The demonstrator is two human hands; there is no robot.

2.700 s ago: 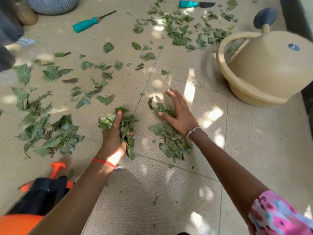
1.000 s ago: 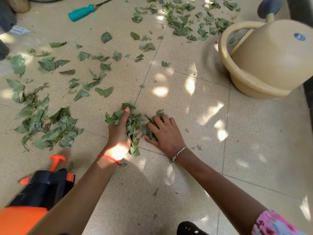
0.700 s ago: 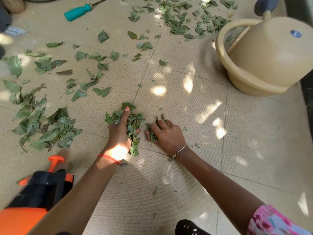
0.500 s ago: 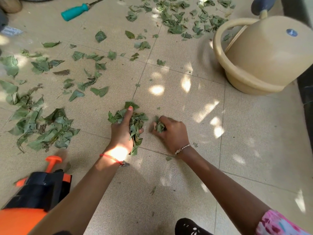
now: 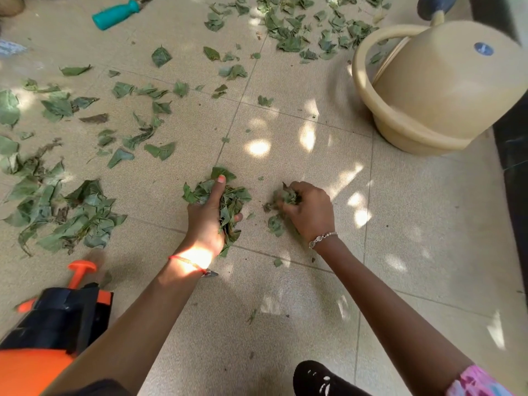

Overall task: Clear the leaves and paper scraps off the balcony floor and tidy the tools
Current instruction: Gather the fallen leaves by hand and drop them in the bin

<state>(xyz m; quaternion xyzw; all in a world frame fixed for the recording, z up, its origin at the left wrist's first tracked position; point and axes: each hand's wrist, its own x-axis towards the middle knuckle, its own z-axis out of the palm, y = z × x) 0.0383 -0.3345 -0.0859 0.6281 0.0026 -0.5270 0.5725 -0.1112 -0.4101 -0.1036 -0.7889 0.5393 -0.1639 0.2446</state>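
Head view: on a balcony floor (image 5: 285, 310), the left hand (image 5: 205, 221) clamps a thick bundle of leaves (image 5: 231, 201), its long axis running away from the person along the palm, while the right hand (image 5: 310, 212) curls tight round a smaller clump (image 5: 287, 195). The clump lies just to the bundle's right, a narrow strip of tile between them, so joining the two handfuls looks like the next move. A few loose bits (image 5: 275, 225) lie under the right hand. The big left pile (image 5: 71, 212) is nearer the left hand. Far scatter (image 5: 300, 30): too many to count. In view: one teal-handled tool (image 5: 117, 15), one watering can (image 5: 445, 90), one orange sprayer (image 5: 43, 338).
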